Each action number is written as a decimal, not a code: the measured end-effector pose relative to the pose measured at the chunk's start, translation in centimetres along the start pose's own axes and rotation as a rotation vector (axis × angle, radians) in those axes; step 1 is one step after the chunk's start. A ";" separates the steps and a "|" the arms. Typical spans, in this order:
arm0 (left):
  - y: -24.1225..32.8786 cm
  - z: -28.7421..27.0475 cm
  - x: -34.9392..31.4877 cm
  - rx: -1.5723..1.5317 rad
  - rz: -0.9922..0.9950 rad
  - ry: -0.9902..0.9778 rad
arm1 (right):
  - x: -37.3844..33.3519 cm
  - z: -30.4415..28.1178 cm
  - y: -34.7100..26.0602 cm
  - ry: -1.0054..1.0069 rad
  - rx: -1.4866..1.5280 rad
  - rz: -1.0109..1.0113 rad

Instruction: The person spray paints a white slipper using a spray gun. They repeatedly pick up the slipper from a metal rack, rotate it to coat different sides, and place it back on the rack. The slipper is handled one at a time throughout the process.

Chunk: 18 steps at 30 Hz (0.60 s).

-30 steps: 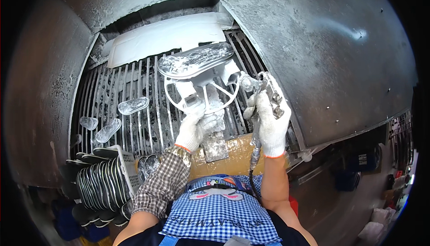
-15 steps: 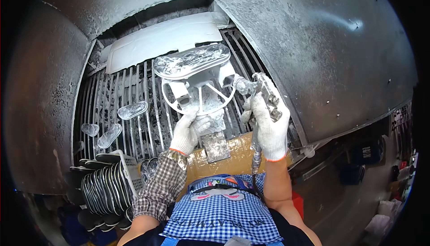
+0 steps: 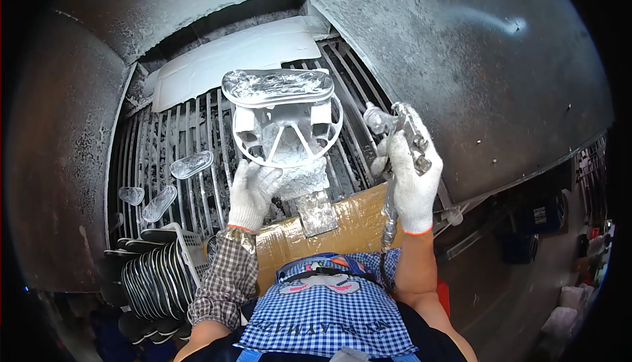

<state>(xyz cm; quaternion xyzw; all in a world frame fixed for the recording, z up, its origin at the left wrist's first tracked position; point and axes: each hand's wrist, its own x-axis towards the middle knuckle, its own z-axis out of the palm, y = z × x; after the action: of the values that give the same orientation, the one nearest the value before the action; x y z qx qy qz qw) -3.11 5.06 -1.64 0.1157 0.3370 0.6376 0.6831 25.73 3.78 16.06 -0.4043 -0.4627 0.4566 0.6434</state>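
Note:
My right hand [image 3: 416, 181], in a white knit glove, grips a spray gun [image 3: 380, 121] coated in grey residue, its nozzle pointing left toward a spoked white turntable wheel [image 3: 280, 164]. On the wheel's two white block supports rests a shoe sole [image 3: 280, 86] with a shiny, wrinkled silvery top and pale edge. My left hand [image 3: 251, 194], also gloved, is at the wheel's near-left rim. Its fingers are loosely apart and hold nothing; whether a fingertip touches the rim I cannot tell. Below the wheel, a crusted grey plate [image 3: 317, 216] reaches toward me.
Metal bars [image 3: 191, 125] form a grate beneath, with several small silvery sole-shaped pieces [image 3: 192, 164] at left. A white sheet [image 3: 230, 52] lies behind. Dark panels [image 3: 487, 92] wall the sides. A white rack [image 3: 187, 250] of several soles stands lower left; brown cardboard [image 3: 355, 220] covers the near edge.
The wheel has turned, bringing the sole squarer to me. My left hand has shifted left and its fingers have spread. My right hand has moved right with the spray gun, away from the wheel.

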 end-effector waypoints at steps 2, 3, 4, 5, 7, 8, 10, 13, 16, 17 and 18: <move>0.4 0.3 -0.2 -0.058 0.010 0.005 | -0.8 -0.5 -0.5 -0.075 0.012 0.064; 0.8 0.0 -0.3 -0.080 0.017 -0.003 | -1.3 -0.6 -0.8 -0.092 -0.078 0.057; 1.2 -0.3 -0.3 -0.102 0.024 -0.010 | -1.4 -0.6 -0.8 -0.069 -0.061 0.047; 1.4 -1.0 -0.2 -0.109 0.029 -0.017 | -1.5 -0.5 -0.7 -0.047 -0.045 0.036; 2.0 -0.8 -0.4 -0.085 0.064 0.018 | -1.9 -0.2 -0.8 0.023 0.027 0.021; 2.3 -0.7 -0.4 -0.073 0.082 0.035 | -2.1 -0.3 -0.9 0.003 0.033 0.038; 2.5 -1.1 -0.2 -0.116 0.133 0.059 | -2.3 -0.7 -1.3 -0.041 0.049 0.073; 2.5 -0.7 -0.3 -0.153 0.200 0.125 | -2.7 -0.8 -1.4 -0.067 0.006 0.088; 1.6 0.1 -0.5 -0.149 0.120 0.081 | -2.8 -0.7 -1.1 -0.043 0.033 0.052; 0.7 0.7 -0.9 -0.098 0.091 0.088 | -2.9 -0.8 -1.3 -0.050 0.035 0.063; 0.0 1.1 -1.0 -0.082 0.056 0.036 | -3.0 -0.9 -1.4 -0.057 0.039 0.076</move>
<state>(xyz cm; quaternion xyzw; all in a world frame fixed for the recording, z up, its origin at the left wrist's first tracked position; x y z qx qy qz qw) -2.42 4.41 -0.49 0.0855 0.3191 0.6718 0.6630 26.43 0.46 16.52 -0.3959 -0.4563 0.5010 0.6197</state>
